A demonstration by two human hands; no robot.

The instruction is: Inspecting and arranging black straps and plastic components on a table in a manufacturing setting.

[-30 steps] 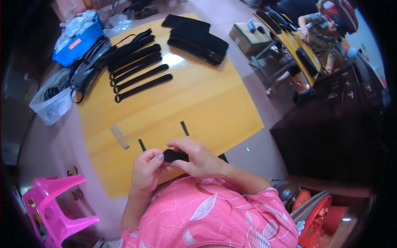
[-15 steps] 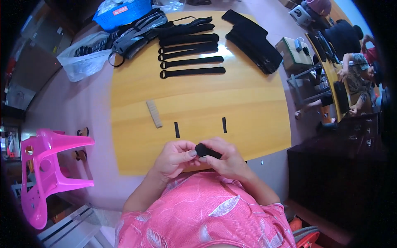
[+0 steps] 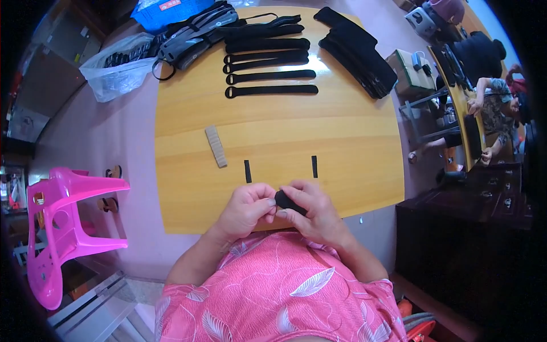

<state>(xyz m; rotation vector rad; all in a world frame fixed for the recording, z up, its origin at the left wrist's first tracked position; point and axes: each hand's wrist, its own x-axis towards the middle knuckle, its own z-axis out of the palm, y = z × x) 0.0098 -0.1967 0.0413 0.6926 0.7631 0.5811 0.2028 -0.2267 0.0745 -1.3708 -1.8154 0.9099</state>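
Close to the table's front edge, my right hand (image 3: 316, 214) is closed around a dark black strap (image 3: 285, 200), its rounded end showing between thumb and fingers. My left hand (image 3: 248, 211) pinches at that same end with thumb and fingertips. Most of the strap is hidden by my right hand. Just beyond my hands, two short black strips lie on the wood, a left one (image 3: 248, 171) and a right one (image 3: 314, 167). Farther left rests a beige ridged strip (image 3: 216, 146). Several black straps with loop ends (image 3: 276, 90) lie in rows at the far side.
Black fabric pieces (image 3: 362, 60) are stacked at the table's far right. Grey-and-black gear (image 3: 196, 40) lies far left, near a clear plastic bag (image 3: 119, 80) and a blue basket (image 3: 171, 14). A pink stool (image 3: 68, 228) stands left; another person works at a table on the right.
My hands stay together on the strap with only small finger movements. The whole view has shifted slightly, so the table things appear a little higher and to the right.
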